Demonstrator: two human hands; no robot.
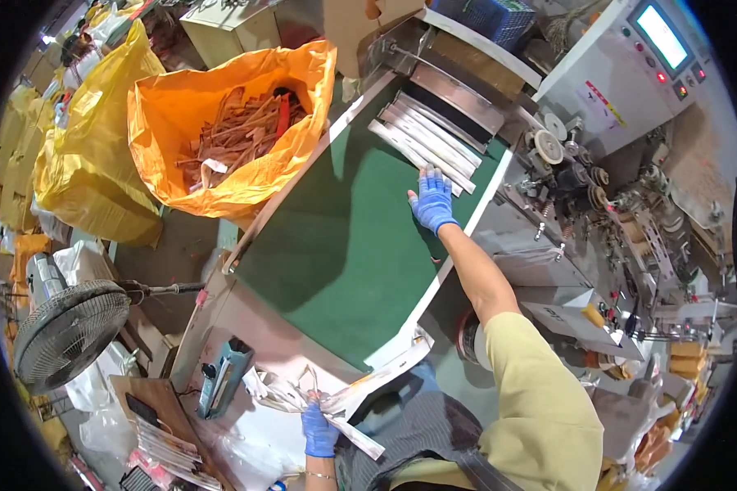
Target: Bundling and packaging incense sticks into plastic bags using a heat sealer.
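While the right hand [432,201] lies flat, fingers apart, on white packets [424,141] at the green belt's [344,245] far end, the left hand [319,429] is clamped on a packet bundle [299,394], near left.

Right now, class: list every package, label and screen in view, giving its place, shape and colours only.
Long white sealed packets: rows on green belt, under blue-gloved right hand.
Crumpled white packets: bunched in blue-gloved left hand.
Lit rectangular screen: grey machine panel, upper right.
Red-and-yellow label strip: machine's side.
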